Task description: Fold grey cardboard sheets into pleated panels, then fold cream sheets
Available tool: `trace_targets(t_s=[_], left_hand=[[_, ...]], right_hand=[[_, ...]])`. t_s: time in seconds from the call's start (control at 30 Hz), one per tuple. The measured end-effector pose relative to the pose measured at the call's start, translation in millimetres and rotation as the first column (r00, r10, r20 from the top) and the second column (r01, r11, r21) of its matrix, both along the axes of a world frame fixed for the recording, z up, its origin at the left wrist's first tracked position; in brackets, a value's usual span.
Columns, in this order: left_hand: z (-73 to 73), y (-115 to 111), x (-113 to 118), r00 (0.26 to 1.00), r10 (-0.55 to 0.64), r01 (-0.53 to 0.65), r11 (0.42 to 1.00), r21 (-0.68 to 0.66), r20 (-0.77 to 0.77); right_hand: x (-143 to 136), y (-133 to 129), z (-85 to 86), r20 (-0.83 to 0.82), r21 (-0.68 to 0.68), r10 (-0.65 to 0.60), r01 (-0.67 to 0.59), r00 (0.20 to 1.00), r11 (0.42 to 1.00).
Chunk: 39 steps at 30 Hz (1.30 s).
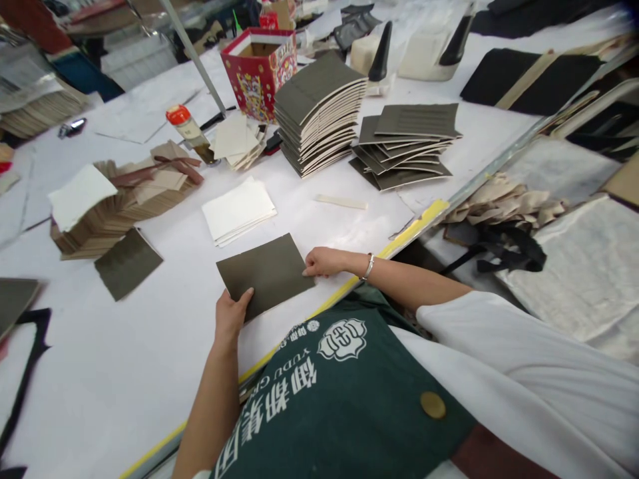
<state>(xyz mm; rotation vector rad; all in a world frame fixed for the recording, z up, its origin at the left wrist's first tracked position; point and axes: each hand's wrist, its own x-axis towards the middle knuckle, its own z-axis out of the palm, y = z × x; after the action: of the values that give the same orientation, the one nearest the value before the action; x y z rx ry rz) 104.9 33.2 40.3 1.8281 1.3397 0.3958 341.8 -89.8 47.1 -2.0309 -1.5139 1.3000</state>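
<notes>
A dark olive-grey rectangular panel [267,273] with a pale edge lies low over the white table near its front edge. My left hand [232,313] grips its near left corner, thumb on top and fingers beneath. At its right side my right hand [324,261] pinches the edge between thumb and curled fingers. Just beyond the panel is a small pile of white sheets [239,209]. Farther back stand a tall stack of similar dark panels [322,106] and a looser stack [407,143]. Another dark piece [128,264] lies to the left.
Brown card bundles [124,199] tied with ribbon stand at the left. A red-capped bottle [190,133], a red patterned box [257,73] and white containers with black-handled brushes [429,50] are at the back. A pale strip [342,201] lies mid-table. Yellow tape [419,223] lines the table edge.
</notes>
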Motion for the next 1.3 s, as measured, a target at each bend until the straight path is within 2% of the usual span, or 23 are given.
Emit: trace_targets(t_s=[0.2, 0.4, 0.87, 1.2, 1.3], left_hand=[[-5.5, 1, 0, 1.000, -0.013, 0.013, 1.000, 0.009, -0.021], [-12.7, 3, -3, 0.999, -0.001, 0.002, 1.000, 0.019, -0.048], [-15.0, 3, -3, 0.999, 0.011, -0.010, 1.000, 0.016, -0.050], [-13.0, 2, 0, 0.996, -0.006, 0.010, 0.999, 0.049, -0.087], [-8.2, 1, -3, 0.995, -0.063, 0.066, 0.997, 0.049, -0.076]], right_hand=[[2, 1, 4.2, 0.098, -0.008, 0.045, -0.045, 0.994, 0.999], [2, 0, 5.4, 0.106, -0.017, 0.076, -0.075, 0.991, 0.997], [2, -1, 5.6, 0.081, -0.015, 0.090, -0.090, 0.993, 0.996], [-4, 0, 4.4, 0.242, -0.009, 0.103, -0.103, 0.965, 0.995], [-6, -1, 1.5, 0.277, 0.013, 0.100, -0.108, 0.956, 0.994]])
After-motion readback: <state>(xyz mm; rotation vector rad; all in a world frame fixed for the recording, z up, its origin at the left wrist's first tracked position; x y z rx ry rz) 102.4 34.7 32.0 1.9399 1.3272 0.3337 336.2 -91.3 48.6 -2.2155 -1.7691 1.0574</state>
